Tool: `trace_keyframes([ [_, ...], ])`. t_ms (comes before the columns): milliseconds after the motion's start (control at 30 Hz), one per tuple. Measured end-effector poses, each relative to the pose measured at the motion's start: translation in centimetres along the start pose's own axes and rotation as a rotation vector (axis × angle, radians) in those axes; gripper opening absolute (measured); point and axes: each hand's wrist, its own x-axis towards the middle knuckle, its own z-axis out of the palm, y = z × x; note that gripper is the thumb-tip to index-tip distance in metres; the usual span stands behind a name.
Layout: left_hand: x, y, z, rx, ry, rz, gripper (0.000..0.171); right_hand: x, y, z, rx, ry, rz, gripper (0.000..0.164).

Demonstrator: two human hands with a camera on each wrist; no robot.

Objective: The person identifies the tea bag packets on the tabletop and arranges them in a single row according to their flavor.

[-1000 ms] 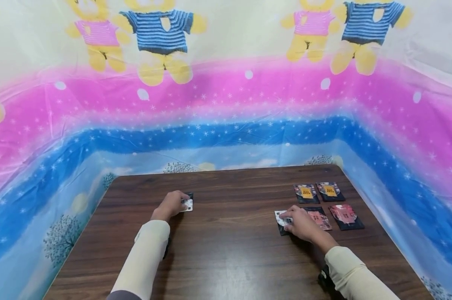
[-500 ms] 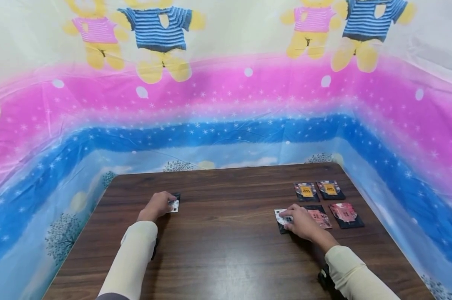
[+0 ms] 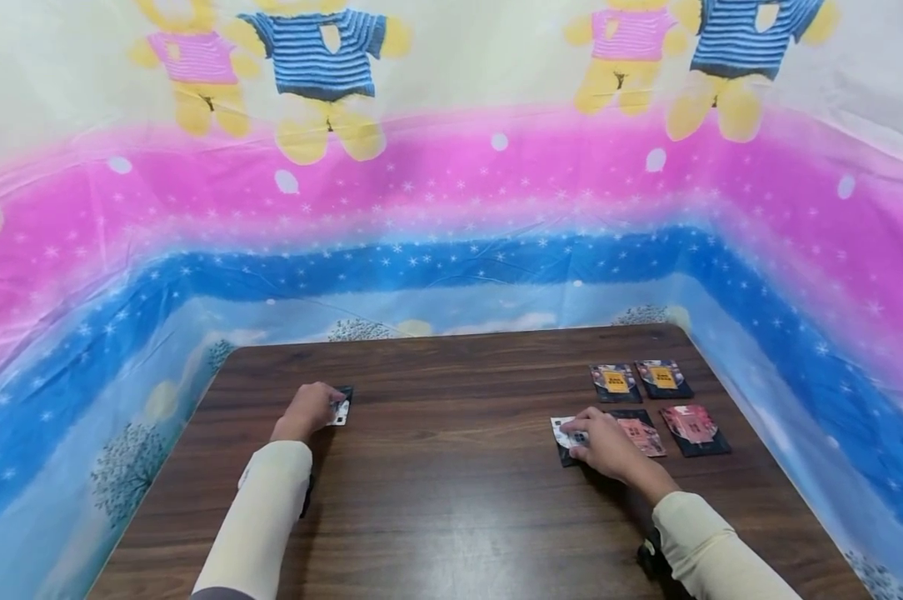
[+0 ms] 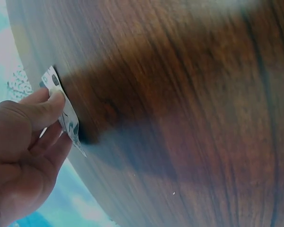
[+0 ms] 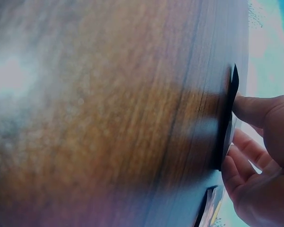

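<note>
On the left of the table, my left hand (image 3: 308, 412) holds a small flat sachet (image 3: 341, 408) with a white and black printed face. In the left wrist view its thumb lies on the printed face of that sachet (image 4: 68, 113), with fingers curled at the side. My right hand (image 3: 605, 446) grips a similar white and black sachet (image 3: 561, 432) at the right of the table. Seen nearly edge-on in the right wrist view, this sachet (image 5: 228, 111) lies close over the wood, thumb at one end and fingers toward the other.
Beside my right hand lie a red and black sachet (image 3: 644, 433), partly covered by the hand, and another red one (image 3: 695, 431). Behind them are two sachets with yellow labels (image 3: 615, 382). The brown wooden table (image 3: 451, 475) is backed by a printed cloth (image 3: 451, 267).
My left hand has moved left across the table with its sachet, slowing in the last half second. The right hand stays in place on its sachet.
</note>
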Motion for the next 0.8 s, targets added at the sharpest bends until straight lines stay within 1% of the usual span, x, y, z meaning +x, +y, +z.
trace_keyframes([
  [133,0.0,0.0,0.1,-0.031,-0.001,-0.027,0.042,0.0,-0.1,-0.1,-0.017,0.009,0.009,0.036],
  [233,-0.1,-0.1,0.2,-0.044,-0.007,-0.039,0.041,0.2,-0.1,-0.1,-0.02,-0.006,0.026,0.036],
  [367,-0.1,-0.3,0.1,-0.057,0.0,-0.034,0.04,0.5,-0.2,-0.1,-0.027,-0.022,0.044,0.037],
  [500,0.0,-0.5,-0.1,-0.059,0.004,-0.023,0.04,0.7,-0.4,0.1,-0.028,-0.019,0.052,0.037],
  [633,0.0,-0.7,-0.1,-0.047,-0.004,-0.026,0.041,0.9,-0.9,0.4,-0.025,-0.021,0.043,0.037],
  [800,0.2,-0.8,0.1,-0.06,-0.006,-0.036,0.041,1.5,-1.7,0.8,-0.041,-0.022,0.013,0.038],
])
